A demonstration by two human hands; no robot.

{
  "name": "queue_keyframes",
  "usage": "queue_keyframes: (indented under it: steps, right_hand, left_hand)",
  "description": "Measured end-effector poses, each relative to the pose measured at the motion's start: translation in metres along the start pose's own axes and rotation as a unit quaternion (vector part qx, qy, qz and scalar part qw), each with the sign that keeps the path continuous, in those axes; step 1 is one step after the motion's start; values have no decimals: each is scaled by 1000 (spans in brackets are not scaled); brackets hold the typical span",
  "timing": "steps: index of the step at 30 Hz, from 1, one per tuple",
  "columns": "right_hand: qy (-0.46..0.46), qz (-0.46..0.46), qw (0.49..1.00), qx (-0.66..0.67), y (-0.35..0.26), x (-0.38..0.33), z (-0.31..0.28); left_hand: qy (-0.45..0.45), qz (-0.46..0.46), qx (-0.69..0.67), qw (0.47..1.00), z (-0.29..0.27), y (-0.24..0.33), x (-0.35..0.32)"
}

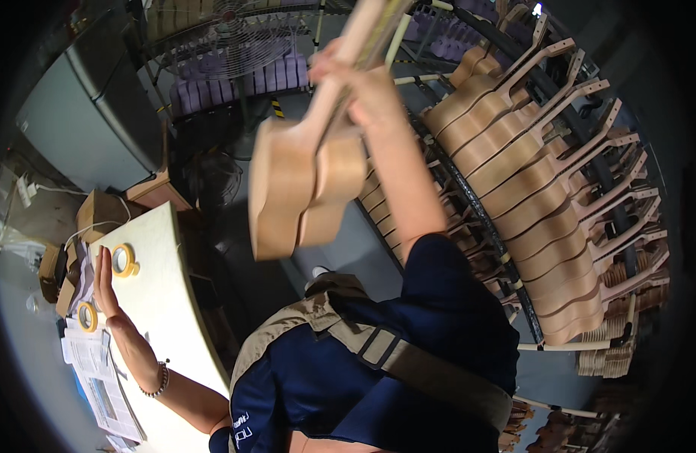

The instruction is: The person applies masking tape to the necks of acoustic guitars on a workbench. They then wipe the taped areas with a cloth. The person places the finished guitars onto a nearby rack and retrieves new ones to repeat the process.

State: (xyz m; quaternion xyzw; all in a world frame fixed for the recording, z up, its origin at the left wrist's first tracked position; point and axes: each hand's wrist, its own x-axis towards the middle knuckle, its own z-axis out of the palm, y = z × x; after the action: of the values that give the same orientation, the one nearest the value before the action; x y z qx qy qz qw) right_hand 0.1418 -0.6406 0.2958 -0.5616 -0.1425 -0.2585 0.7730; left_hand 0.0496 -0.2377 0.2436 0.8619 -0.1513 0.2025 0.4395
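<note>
At upper centre, our right hand (365, 92) grips two wooden guitars (281, 192) (left hand (108, 291) unclenched), which could clash if swung.

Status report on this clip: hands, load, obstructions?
Right hand closed on necks of two wooden instruments, both blurred. Left hand open beside tape roll. Loaded rack on right; whether it obstructs, can't tell.

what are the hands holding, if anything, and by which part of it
The right hand grips two wooden guitar-shaped instruments by their necks; the left hand, fingers straight, holds nothing.
</note>
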Motion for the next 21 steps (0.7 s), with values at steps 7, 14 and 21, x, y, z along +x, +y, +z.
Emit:
queue_keyframes:
  steps: [7,14,21]
  right_hand:
    - [235,-143,950,-147,-47,104,-202]
    - [309,-228,904,-188,-69,208,-354]
    - [337,-244,877,-240,-56,258,-449]
  left_hand:
    - [-74,15,11,997,108,37,58]
    - [-83,-10,29,996,171,51,83]
    - [-100,-45,76,991,186,45,81]
